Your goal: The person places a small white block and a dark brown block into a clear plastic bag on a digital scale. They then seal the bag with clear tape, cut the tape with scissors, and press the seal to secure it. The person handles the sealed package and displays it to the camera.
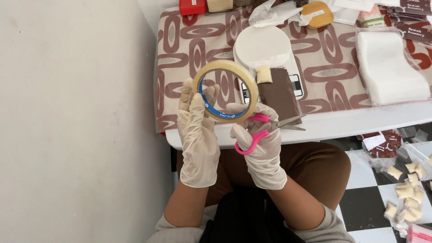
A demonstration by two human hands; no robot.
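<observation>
Your right hand (262,146) grips pink scissors (265,126) and pinches the tape roll (226,91); left hand (196,135) clamps the roll's other side, above the table edge (342,122). Behind it: brown pouch (279,92), white scale (263,45), bag of white sheets (390,67).

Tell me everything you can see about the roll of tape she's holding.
The roll of tape is a wide ring of cream masking tape wound on a core with a blue inner face. It is held upright, its open centre facing the camera, above the table's near edge. The gloved left hand grips its left side; the gloved right hand, also holding pink-handled scissors, touches its lower right.
</observation>
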